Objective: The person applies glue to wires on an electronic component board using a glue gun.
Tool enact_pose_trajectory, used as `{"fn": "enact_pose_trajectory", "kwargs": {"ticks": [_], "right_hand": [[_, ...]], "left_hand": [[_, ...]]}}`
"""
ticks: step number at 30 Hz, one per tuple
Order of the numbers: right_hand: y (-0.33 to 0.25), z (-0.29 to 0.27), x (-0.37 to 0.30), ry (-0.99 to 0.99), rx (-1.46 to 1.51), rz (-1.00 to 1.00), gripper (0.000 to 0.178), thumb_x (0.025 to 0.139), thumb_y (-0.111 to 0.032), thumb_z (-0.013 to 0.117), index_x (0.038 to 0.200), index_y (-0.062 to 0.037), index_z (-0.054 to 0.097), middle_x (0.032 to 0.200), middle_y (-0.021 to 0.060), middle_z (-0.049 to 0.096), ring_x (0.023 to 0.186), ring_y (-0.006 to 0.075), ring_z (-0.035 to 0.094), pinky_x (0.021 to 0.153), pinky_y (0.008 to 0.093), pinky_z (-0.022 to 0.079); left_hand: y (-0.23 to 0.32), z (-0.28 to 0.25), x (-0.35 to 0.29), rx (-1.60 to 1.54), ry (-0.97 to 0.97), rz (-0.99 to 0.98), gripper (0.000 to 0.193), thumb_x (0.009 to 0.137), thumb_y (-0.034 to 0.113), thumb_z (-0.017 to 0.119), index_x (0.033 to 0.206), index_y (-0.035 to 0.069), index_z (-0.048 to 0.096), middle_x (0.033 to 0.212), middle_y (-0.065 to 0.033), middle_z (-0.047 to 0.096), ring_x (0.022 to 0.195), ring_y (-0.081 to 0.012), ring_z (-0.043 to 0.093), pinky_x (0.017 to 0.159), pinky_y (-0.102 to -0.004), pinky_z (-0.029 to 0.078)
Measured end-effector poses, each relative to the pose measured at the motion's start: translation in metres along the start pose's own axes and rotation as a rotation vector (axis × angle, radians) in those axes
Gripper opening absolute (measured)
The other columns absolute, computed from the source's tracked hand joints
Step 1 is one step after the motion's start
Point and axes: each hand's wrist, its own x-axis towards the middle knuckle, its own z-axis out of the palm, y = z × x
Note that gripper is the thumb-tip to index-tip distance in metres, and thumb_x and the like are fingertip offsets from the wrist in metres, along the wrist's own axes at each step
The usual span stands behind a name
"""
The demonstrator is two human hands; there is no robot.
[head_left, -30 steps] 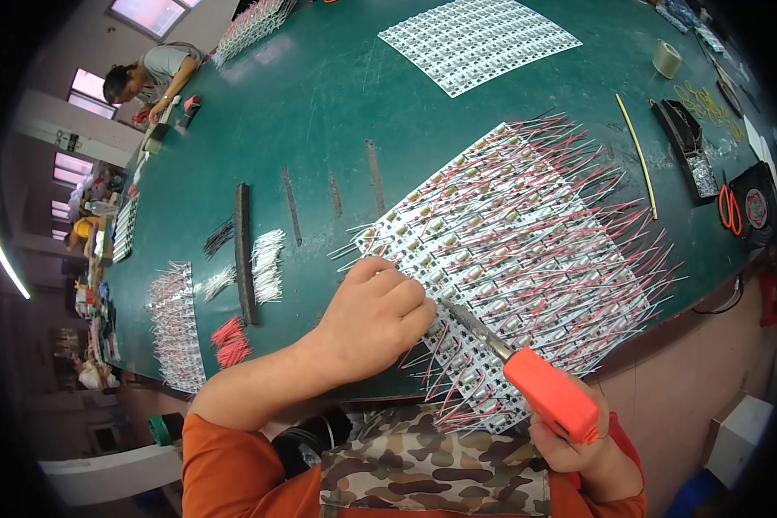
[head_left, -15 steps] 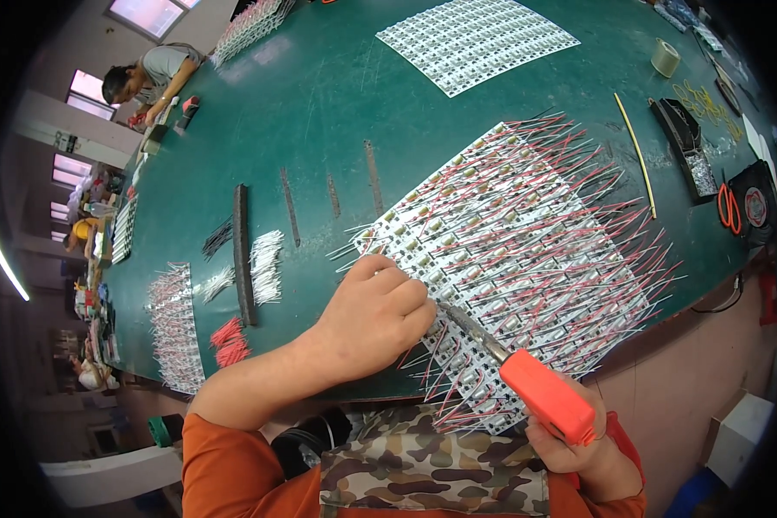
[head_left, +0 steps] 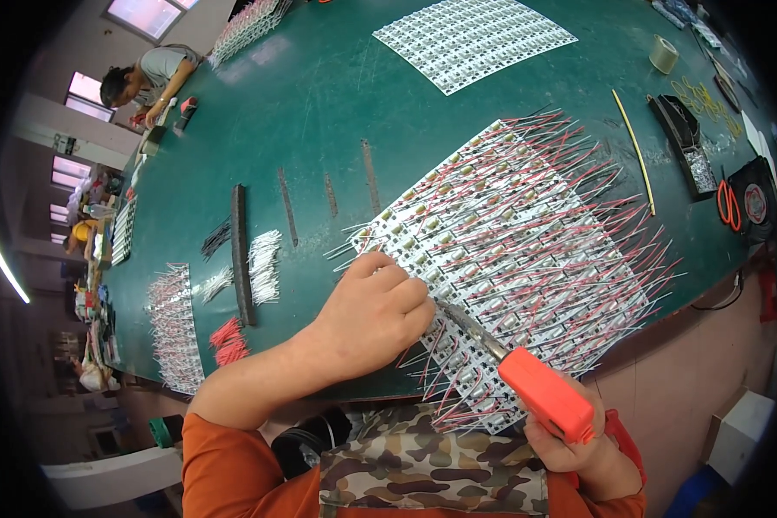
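Observation:
A white circuit board panel (head_left: pixel 406 226) lies at a slant on the green table, with rows of small parts and many red and white wires (head_left: pixel 609 207) fanning off its right side. My left hand (head_left: pixel 380 306) rests on its lower left edge, fingers pinched together; what they hold is hidden under the hand. In my right hand (head_left: pixel 570 445) is a soldering iron (head_left: pixel 546 393) with a red handle. Its metal shaft slants up and left across the board, the tip ending close beside my left fingers.
Bundles of white wires (head_left: pixel 266 266) and red wires (head_left: pixel 230 342) lie left, beside a dark bar (head_left: pixel 243 255). Another wired panel (head_left: pixel 174 328) sits further left; a bare panel (head_left: pixel 475 43) lies at the back. Scissors (head_left: pixel 729 207) and a tape roll (head_left: pixel 664 54) are right. A person (head_left: pixel 151 82) works far left.
Both hands and the soldering iron hold almost the same position. The whole view has shifted only slightly.

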Motion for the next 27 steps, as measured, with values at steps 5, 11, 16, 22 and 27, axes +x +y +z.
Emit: {"fn": "enact_pose_trajectory", "kwargs": {"ticks": [5,11,16,22,27], "right_hand": [[-0.001,0.0,-0.001,-0.005,0.058,0.047,0.064,0.078,-0.005,0.078,0.131,0.0133,0.048,0.103,0.0229,0.07,0.082,0.0321,0.074,0.073,0.0362,0.059],[-0.002,0.0,0.005,0.003,0.001,-0.023,0.063,0.079,-0.004,0.077,0.131,0.0132,0.047,0.104,0.0242,0.069,0.084,0.0336,0.074,0.074,0.0371,0.059],[-0.008,-0.002,0.002,0.004,0.032,0.054,0.059,0.079,-0.004,0.077,0.129,0.0133,0.05,0.108,0.0252,0.068,0.088,0.0344,0.074,0.078,0.0375,0.059],[-0.006,-0.008,0.0,-0.005,0.101,0.09,0.056,0.081,-0.005,0.076,0.129,0.0111,0.051,0.118,0.0264,0.066,0.099,0.0326,0.072,0.087,0.0384,0.057],[-0.003,-0.007,-0.007,0.005,0.09,0.066,0.06,0.082,-0.006,0.076,0.132,0.0114,0.048,0.12,0.0267,0.065,0.1,0.0322,0.071,0.088,0.0385,0.056]], "left_hand": [[0.0,0.0,0.001,0.008,-0.013,0.007,0.014,0.073,0.017,0.063,0.083,0.008,0.065,0.079,-0.0019,0.055,0.078,-0.0201,0.058,0.081,-0.0374,0.047],[0.0,-0.001,0.002,0.012,-0.016,0.011,0.013,0.073,0.017,0.063,0.082,0.008,0.065,0.079,-0.0017,0.055,0.078,-0.02,0.058,0.081,-0.0369,0.046],[-0.001,-0.001,0.002,0.011,-0.014,0.018,0.013,0.072,0.017,0.063,0.082,0.008,0.065,0.079,-0.0017,0.055,0.078,-0.02,0.058,0.081,-0.0368,0.046],[0.0,-0.001,0.002,0.009,-0.018,0.016,0.013,0.072,0.017,0.063,0.082,0.008,0.065,0.079,-0.0018,0.054,0.078,-0.0201,0.057,0.082,-0.0367,0.046],[0.0,-0.002,0.003,0.016,-0.019,0.022,0.013,0.072,0.017,0.063,0.081,0.008,0.065,0.079,-0.0021,0.054,0.078,-0.0201,0.056,0.082,-0.0366,0.046]]}}
